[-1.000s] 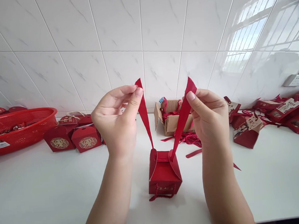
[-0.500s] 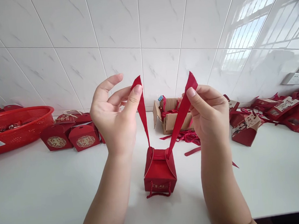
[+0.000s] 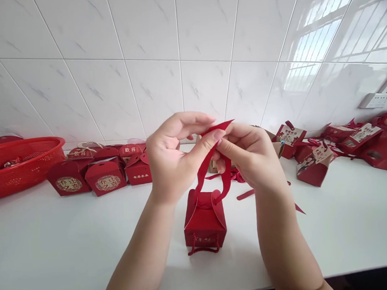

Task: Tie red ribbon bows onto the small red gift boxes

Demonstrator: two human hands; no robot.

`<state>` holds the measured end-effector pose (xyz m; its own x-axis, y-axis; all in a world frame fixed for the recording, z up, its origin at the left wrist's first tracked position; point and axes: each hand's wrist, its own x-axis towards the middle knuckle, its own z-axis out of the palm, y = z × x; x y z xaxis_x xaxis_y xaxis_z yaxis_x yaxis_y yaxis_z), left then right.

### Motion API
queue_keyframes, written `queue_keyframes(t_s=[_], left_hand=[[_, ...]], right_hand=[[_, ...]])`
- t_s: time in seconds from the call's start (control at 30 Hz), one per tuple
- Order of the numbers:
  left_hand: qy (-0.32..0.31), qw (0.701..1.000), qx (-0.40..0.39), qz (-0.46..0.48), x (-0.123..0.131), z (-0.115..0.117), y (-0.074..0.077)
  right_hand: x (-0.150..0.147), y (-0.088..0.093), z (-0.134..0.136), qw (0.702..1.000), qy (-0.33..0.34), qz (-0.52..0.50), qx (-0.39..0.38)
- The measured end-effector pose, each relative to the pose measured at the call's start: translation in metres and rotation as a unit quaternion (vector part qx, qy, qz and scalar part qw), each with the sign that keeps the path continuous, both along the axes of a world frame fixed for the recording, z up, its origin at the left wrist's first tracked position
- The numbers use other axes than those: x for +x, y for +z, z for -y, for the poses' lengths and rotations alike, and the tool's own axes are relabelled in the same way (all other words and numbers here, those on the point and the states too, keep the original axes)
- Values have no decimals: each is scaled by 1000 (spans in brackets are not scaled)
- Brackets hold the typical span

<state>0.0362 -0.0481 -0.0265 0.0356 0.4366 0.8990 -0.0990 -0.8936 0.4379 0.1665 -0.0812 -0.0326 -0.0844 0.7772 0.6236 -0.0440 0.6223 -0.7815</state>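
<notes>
A small red gift box point(image 3: 205, 219) stands upright on the white table, with a twisted red cord handle point(image 3: 204, 251) hanging down its front. Through its top runs a red ribbon point(image 3: 227, 178), whose two lengths rise to my hands. My left hand point(image 3: 181, 159) pinches one ribbon end between thumb and fingers. Touching it, my right hand point(image 3: 247, 152) grips the other end at the same spot. One pointed ribbon tip sticks out above the fingers. Where the ends cross is partly hidden by my thumbs.
Left stand several red boxes point(image 3: 109, 177) and a red plastic basket point(image 3: 25, 161). Behind my hands, a cardboard box point(image 3: 214, 165) is mostly covered. More red boxes point(image 3: 314, 163) lie at the right. A loose red strap point(image 3: 245, 195) rests on the white table point(image 3: 71, 250).
My hands have come together from apart, lowering slightly and bringing the two ribbon ends against each other. The ribbon has gone from taut to slack and curved.
</notes>
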Motion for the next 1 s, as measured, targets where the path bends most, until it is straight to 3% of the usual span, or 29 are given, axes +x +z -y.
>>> queue_keyframes(t_s=[0.2,0.63,1.0], left_hand=[[23,1000,4,-20,-6,-7,1],[187,965,135,-122,-11,-20,0],[154,948,176,-214,-19,-19,1]], right_hand=[[2,2,-1,997,77,-3,-27],[0,-1,-12,997,0,-22,-77],[10,0,-18,995,-1,-49,-85]])
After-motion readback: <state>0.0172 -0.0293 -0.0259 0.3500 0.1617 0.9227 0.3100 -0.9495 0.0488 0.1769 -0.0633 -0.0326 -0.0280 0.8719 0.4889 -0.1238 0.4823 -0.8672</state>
